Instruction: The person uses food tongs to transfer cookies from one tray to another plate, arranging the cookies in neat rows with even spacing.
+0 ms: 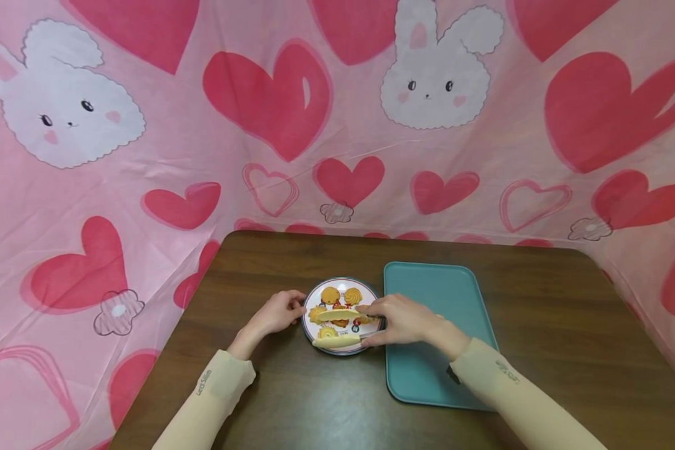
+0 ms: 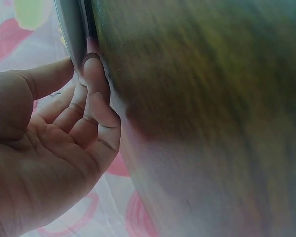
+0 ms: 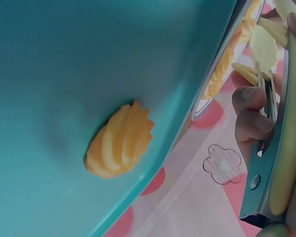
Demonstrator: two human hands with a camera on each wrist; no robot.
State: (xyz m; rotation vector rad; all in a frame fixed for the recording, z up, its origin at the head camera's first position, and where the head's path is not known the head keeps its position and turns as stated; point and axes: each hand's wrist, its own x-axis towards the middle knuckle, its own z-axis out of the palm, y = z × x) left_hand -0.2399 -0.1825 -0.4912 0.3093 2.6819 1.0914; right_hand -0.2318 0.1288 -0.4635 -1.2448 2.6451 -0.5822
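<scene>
My left hand (image 1: pixel 279 310) pinches the left rim of a round white plate (image 1: pixel 340 282), thumb on one side and fingers on the other, as the left wrist view shows of the plate (image 2: pixel 71 29). Several golden cookies (image 1: pixel 330 295) lie on it. In my right hand (image 1: pixel 402 322) is a pair of metal tongs (image 3: pixel 278 168) with pale yellow, scalloped tips (image 1: pixel 337 342). Those tips stand apart over the plate, with cookies showing between them. My right fingers (image 3: pixel 249 98) curl round the tongs' arms.
A teal tray (image 1: pixel 439 375) lies right of the plate, under my right wrist. One ridged cookie (image 3: pixel 121 140) sits on the tray near its edge. Both stand on a dark wooden table (image 1: pixel 281 400), with a pink heart-print cloth (image 1: pixel 360 137) hanging behind.
</scene>
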